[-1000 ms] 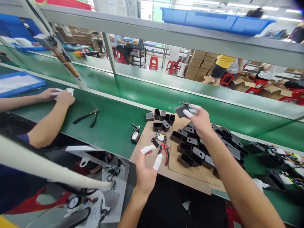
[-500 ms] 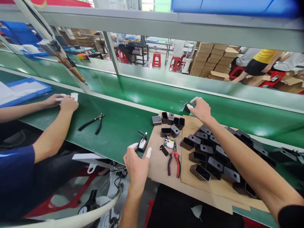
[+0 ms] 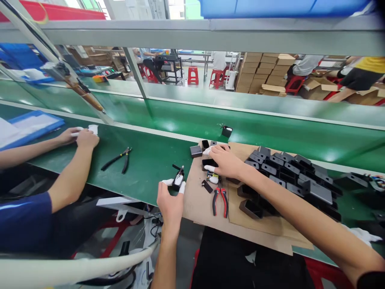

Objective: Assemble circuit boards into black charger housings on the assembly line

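Observation:
My left hand (image 3: 171,202), with white finger cots on thumb and index finger, is closed around a small black casing (image 3: 177,184). White parts and a dark strip show at its open top. My right hand (image 3: 225,161), also with white finger cots, reaches over a group of black casings on the cardboard. Its thumb and fingers are spread about one open black casing (image 3: 205,163), which stays in place. Below that hand lie a small circuit board with white and coloured parts (image 3: 213,177), a flat black piece (image 3: 207,186) and red-and-black pliers (image 3: 220,202).
Many black casings (image 3: 288,170) crowd the cardboard (image 3: 195,200) at right. One casing with wires (image 3: 226,131) sits on the green belt (image 3: 180,116) behind. At left, black-handled cutters (image 3: 117,160) lie near a co-worker's hands (image 3: 86,138) holding something white.
My right hand has let go of the casing on the belt and come back left over the grouped casings. My left thumb has closed in against the casing. The view has shifted slightly.

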Motion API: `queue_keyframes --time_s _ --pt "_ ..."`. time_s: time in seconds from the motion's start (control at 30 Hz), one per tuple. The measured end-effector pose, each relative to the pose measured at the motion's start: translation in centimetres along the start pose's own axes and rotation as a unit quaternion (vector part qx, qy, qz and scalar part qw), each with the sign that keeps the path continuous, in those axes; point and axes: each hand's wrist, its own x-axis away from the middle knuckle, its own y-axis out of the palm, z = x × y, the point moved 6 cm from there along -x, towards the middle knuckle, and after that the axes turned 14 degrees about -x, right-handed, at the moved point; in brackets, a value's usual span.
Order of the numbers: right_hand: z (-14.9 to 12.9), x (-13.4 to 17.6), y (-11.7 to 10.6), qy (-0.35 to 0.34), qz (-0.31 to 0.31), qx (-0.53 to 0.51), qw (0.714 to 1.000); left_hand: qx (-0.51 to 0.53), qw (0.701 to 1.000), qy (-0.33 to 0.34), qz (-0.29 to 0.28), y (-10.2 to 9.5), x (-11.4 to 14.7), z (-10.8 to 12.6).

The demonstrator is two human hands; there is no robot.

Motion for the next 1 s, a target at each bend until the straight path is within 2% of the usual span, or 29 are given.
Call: queue_keyframes --time_s 0.07,0.1,0.2,0.3,0.4,0.5,0.57,0.63,0.73,0.9,1.0 --pt "-2.5 1.1 -1.2 -0.010 0.021 -0.055 0.998 0.138 0.990 -0.015 -0.013 -0.8 0.6 0.7" --pt "-4.0 2.0 -1.9 -0.018 0.030 -0.107 0.994 0.219 0.974 -0.036 -0.039 -0.9 1.1 1.1" --pt "-8.1 5.5 -3.1 -0.027 0.041 -0.274 0.960 0.411 0.894 -0.104 -0.146 -1.1 3.5 3.4" --pt "-10.0 9.3 -2.9 0.016 0.063 -0.370 0.927 0.505 0.821 -0.162 -0.213 -1.5 6.5 6.0" --pt "-10.1 13.3 -1.9 0.071 0.125 -0.435 0.889 0.582 0.727 -0.254 -0.260 -1.5 9.7 8.2" --pt "-10.3 17.1 -0.7 0.098 0.201 -0.463 0.858 0.622 0.633 -0.364 -0.281 -1.5 12.9 10.4" --pt "-10.8 19.2 -0.1 0.109 0.242 -0.468 0.843 0.620 0.591 -0.432 -0.283 -1.7 14.9 11.8" --pt "-11.4 20.8 0.1 0.118 0.278 -0.471 0.829 0.611 0.567 -0.474 -0.283 -2.0 16.5 13.2" --pt "-12.1 22.4 -0.4 0.122 0.318 -0.462 0.819 0.611 0.551 -0.499 -0.272 -2.5 18.0 14.8" --pt "-12.7 23.9 -2.2 0.098 0.344 -0.443 0.822 0.615 0.551 -0.497 -0.267 -3.1 19.3 16.3" --pt "-12.8 24.4 -2.5 0.094 0.354 -0.440 0.820 0.613 0.556 -0.491 -0.272 -3.3 20.0 16.7"
